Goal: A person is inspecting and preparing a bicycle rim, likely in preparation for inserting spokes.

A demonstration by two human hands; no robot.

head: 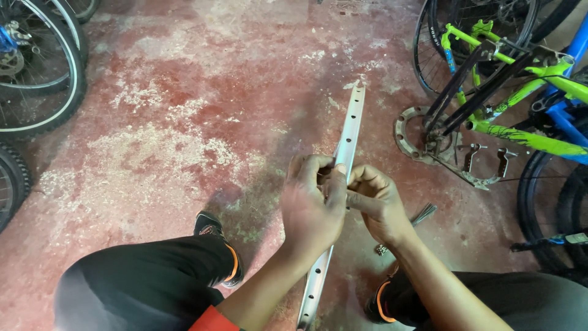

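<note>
A silver bicycle rim [353, 119] with spoke holes stands edge-on in front of me, running from the floor between my knees up and away. My left hand [312, 205] wraps around the rim at its middle, fingers curled over its edge. My right hand [376, 202] presses against the rim from the right, fingertips pinched on something small that I cannot make out. A bundle of thin metal spokes [422, 214] lies on the floor just right of my right wrist.
A green-framed bicycle [520, 86] with chainring and pedals stands at the right, with a blue frame behind it. Bicycle wheels [43, 79] lean at the left edge. The floor is worn red concrete [184, 122]. My knees and black-and-orange shoes [217, 230] frame the rim.
</note>
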